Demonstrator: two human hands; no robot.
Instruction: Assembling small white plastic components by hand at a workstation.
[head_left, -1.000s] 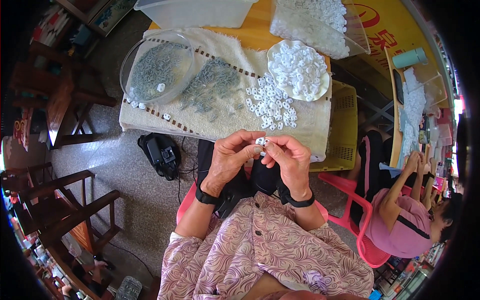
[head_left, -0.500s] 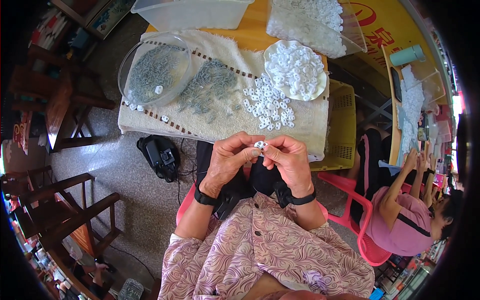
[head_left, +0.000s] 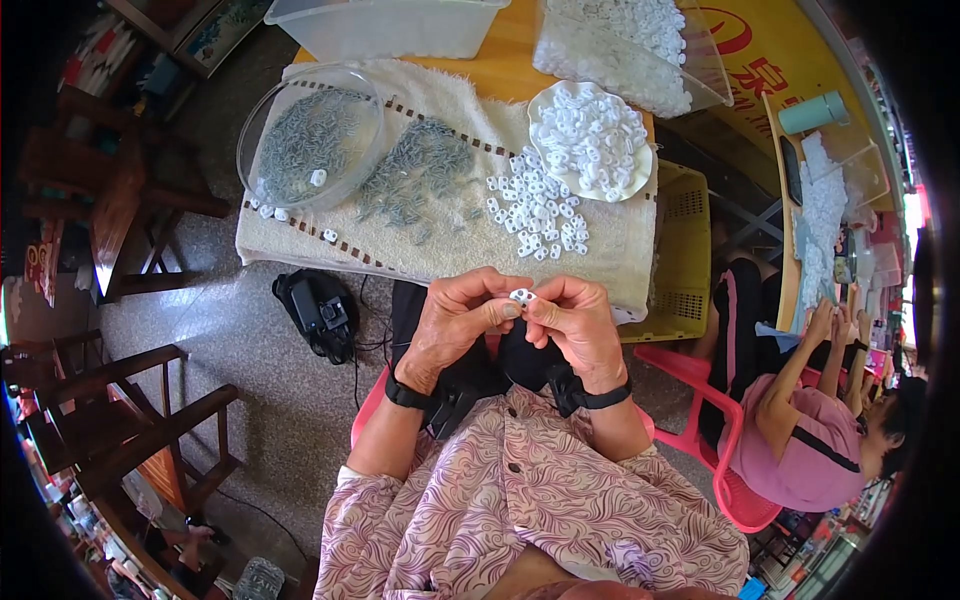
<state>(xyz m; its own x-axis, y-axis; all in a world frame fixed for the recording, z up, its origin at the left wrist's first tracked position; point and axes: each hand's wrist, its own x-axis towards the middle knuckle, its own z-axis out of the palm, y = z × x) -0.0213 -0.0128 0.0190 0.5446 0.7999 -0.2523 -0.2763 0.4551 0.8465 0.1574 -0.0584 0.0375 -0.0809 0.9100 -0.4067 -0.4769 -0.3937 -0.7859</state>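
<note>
My left hand point(head_left: 462, 322) and my right hand point(head_left: 574, 326) meet in front of the table's near edge. Between their thumbs and fingertips is a small white plastic piece point(head_left: 522, 296) with dark holes showing in it. Both hands pinch it, one from each side. Beyond them on the towel lies a loose cluster of similar white plastic pieces point(head_left: 540, 205). A scalloped white dish point(head_left: 648, 176) heaped with more of them stands just behind. To the left, a pile of small grey metal parts point(head_left: 418, 175) lies beside a round clear tub point(head_left: 376, 150) holding more.
A cream towel point(head_left: 300, 235) covers the table. Clear bins point(head_left: 400, 40) stand at its back, the right one filled with white pieces. A yellow crate point(head_left: 680, 290) is at the right. Further right, a co-worker in pink point(head_left: 810, 450) handles things at another table. Wooden chairs point(head_left: 150, 430) stand left.
The white piece has turned slightly between my fingertips, and more of its dark holes show. My right fingers have shifted a little. The things on the table stay where they were.
</note>
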